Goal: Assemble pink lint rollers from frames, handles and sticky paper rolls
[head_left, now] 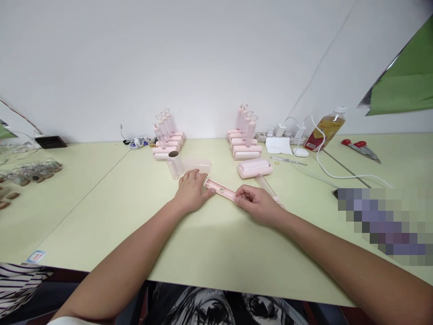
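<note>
Both hands are at a pale pink lint roller shell (221, 189), a long trough with a small round hole in its middle, lying open side up at a slant. My left hand (192, 189) holds its left end between thumb and forefinger, the other fingers stretched out past it. At the right end, my right hand (257, 203) pinches the shell with fingers curled in. Just beyond my left hand stands a sticky paper roll (175, 166) with a brown core, beside a clear pinkish cover (199, 164). A lint roller (254, 167) lies behind my right hand, its clear handle (267, 185) partly hidden.
Two rows of pink lint rollers (167, 144) (246, 144) with upright handles stand near the wall. At right are a drink bottle (326, 130), chargers with a white cable (321, 158), tweezers (287, 160) and red-tipped snips (361, 149). Small wrapped items (30, 172) lie far left.
</note>
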The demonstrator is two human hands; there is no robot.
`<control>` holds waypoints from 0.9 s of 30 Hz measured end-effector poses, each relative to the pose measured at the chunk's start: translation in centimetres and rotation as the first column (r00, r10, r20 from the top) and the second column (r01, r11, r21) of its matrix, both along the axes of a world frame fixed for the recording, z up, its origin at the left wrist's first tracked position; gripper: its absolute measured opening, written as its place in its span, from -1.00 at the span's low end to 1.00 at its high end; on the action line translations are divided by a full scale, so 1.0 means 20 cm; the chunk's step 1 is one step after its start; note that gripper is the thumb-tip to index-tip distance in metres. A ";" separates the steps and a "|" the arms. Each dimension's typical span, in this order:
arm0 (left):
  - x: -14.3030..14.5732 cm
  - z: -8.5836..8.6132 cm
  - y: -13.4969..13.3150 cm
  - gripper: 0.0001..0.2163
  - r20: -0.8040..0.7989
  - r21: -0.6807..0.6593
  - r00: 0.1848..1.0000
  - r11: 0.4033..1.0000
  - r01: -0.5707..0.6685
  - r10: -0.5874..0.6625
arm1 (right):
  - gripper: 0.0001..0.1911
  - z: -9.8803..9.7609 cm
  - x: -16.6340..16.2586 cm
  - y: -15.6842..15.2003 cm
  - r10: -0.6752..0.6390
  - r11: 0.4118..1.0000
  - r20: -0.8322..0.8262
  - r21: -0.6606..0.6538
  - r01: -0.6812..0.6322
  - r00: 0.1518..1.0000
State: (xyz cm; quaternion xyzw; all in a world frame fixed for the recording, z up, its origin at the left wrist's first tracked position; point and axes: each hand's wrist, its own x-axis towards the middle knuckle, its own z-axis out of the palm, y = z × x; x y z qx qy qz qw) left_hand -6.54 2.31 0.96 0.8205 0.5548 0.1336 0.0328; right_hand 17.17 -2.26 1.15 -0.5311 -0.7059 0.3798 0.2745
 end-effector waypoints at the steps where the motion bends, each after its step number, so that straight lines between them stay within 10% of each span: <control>1: 0.00 0.00 0.00 -0.43 -0.002 0.001 1.000 1.000 -0.004 0.004 | -0.79 0.00 0.00 0.00 0.000 1.000 0.000 0.003 0.000 1.000; 27: -0.03 -0.01 0.03 -0.49 -0.013 -0.083 0.995 0.991 -0.102 0.101 | -0.79 0.02 0.00 -0.01 0.046 0.998 -0.018 -0.034 -0.047 0.999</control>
